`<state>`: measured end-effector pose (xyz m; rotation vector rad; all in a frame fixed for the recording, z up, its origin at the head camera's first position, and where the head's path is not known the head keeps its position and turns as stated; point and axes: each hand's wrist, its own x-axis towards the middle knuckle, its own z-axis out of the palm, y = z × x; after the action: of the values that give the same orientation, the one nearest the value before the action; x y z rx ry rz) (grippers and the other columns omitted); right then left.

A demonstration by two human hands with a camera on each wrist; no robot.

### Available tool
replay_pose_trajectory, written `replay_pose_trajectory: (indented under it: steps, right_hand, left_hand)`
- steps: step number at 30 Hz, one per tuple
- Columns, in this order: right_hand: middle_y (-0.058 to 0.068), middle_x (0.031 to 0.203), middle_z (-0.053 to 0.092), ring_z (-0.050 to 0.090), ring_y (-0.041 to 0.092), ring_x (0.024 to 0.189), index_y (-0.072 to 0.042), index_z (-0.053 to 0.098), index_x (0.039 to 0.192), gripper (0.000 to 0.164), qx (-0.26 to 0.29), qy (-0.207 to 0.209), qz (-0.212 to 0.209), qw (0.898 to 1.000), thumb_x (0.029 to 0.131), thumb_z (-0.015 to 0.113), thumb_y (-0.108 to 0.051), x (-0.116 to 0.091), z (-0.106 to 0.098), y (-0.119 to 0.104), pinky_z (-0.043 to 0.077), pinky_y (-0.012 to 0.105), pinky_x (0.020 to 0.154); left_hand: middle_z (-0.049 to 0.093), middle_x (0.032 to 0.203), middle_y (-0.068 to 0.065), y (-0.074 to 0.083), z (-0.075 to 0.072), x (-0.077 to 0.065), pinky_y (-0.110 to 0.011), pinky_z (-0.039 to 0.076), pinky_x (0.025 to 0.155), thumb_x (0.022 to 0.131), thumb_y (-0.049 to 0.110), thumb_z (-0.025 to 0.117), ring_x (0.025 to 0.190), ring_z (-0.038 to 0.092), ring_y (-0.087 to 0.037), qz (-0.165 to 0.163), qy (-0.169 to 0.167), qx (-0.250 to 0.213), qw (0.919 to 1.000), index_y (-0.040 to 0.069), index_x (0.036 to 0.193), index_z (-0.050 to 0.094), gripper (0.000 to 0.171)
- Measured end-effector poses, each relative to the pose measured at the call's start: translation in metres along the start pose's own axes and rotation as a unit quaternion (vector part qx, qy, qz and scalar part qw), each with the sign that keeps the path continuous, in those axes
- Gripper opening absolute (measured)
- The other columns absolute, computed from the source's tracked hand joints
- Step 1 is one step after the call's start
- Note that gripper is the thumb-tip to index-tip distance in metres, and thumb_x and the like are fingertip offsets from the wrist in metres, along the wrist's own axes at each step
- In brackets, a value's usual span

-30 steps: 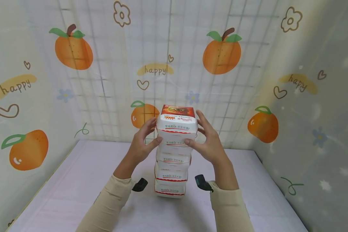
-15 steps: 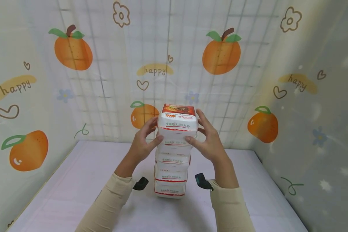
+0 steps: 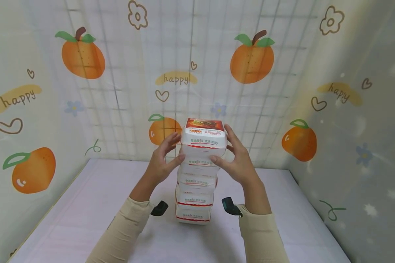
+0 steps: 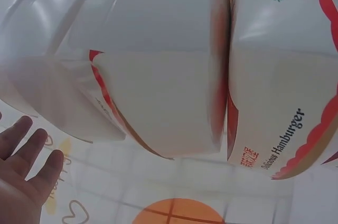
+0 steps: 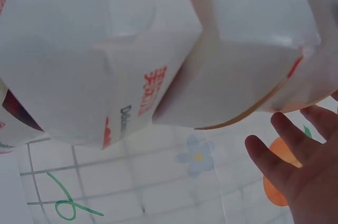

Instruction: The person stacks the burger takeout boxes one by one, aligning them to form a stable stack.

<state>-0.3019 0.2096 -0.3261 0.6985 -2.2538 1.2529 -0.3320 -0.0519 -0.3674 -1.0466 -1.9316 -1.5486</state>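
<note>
A tall stack of several white hamburger boxes stands in the middle of the head view, leaning a little, with the upper boxes offset to the right. Its top box [image 3: 204,140] has a red printed lid; the box below [image 3: 199,160] sits slightly left of it. My left hand [image 3: 161,160] is at the stack's left side, thumb touching the second box's front edge. On the other side, my right hand [image 3: 238,160] has its thumb on that box's front right. Both wrist views show spread, fairly straight fingers beside the boxes; some fingertips are hidden behind the stack.
The stack stands on a table with a pale cover [image 3: 112,190]. A curtain [image 3: 204,44] printed with oranges hangs behind and at both sides, with a wire grid showing through. Dark wrist devices [image 3: 231,207] protrude near both sleeves.
The top box has shifted slightly to the right on the stack. Both hands stay in nearly the same place, and the lower boxes look unmoved.
</note>
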Motion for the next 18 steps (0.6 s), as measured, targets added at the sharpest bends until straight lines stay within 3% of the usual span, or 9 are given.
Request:
replay_pose_trajectory:
  steps: [7, 11, 14, 18]
  right_hand:
    - [-0.005, 0.152, 0.034, 0.029, 0.020, 0.139, -0.039, 0.015, 0.155, 0.099, 0.001, 0.006, 0.004, 1.000, 0.080, 0.080, -0.031, -0.001, -0.001, 0.001, 0.036, 0.054, 0.105]
    - [-0.005, 0.153, 0.033, 0.028, 0.020, 0.140, -0.040, 0.015, 0.155, 0.100, -0.001, 0.008, 0.006, 1.000, 0.080, 0.080, -0.028, -0.001, -0.001, 0.000, 0.035, 0.055, 0.105]
    - [-0.003, 0.153, 0.033, 0.027, 0.021, 0.140, -0.037, 0.015, 0.155, 0.100, 0.000, 0.007, 0.005, 1.000, 0.080, 0.080, -0.025, -0.002, -0.001, 0.000, 0.035, 0.055, 0.104]
    - [-0.001, 0.152, 0.035, 0.027, 0.022, 0.140, -0.035, 0.015, 0.156, 0.100, 0.005, 0.004, 0.007, 1.000, 0.080, 0.080, -0.023, -0.003, -0.001, 0.001, 0.036, 0.054, 0.104]
  left_hand:
    - [0.042, 0.149, -0.011, 0.006, 0.001, 0.000, -0.050, 0.033, 0.108, 0.090, 0.005, 0.066, 0.136, 0.039, -0.023, -0.008, -0.005, 0.005, 1.0000, 0.008, 0.151, 0.030, 0.071]
    - [0.041, 0.147, -0.019, 0.024, 0.001, 0.001, -0.055, 0.032, 0.107, 0.089, 0.001, 0.064, 0.136, 0.039, -0.028, -0.013, -0.009, 0.002, 0.9999, 0.000, 0.149, 0.030, 0.068]
    - [0.042, 0.147, -0.021, 0.037, 0.000, 0.001, -0.056, 0.032, 0.107, 0.092, 0.008, 0.063, 0.135, 0.039, -0.029, -0.015, -0.010, 0.001, 0.9998, -0.003, 0.148, 0.031, 0.065]
    - [0.042, 0.148, -0.017, 0.024, 0.000, 0.000, -0.055, 0.033, 0.107, 0.091, 0.008, 0.064, 0.136, 0.039, -0.027, -0.018, -0.007, 0.005, 0.9998, 0.001, 0.149, 0.031, 0.067]
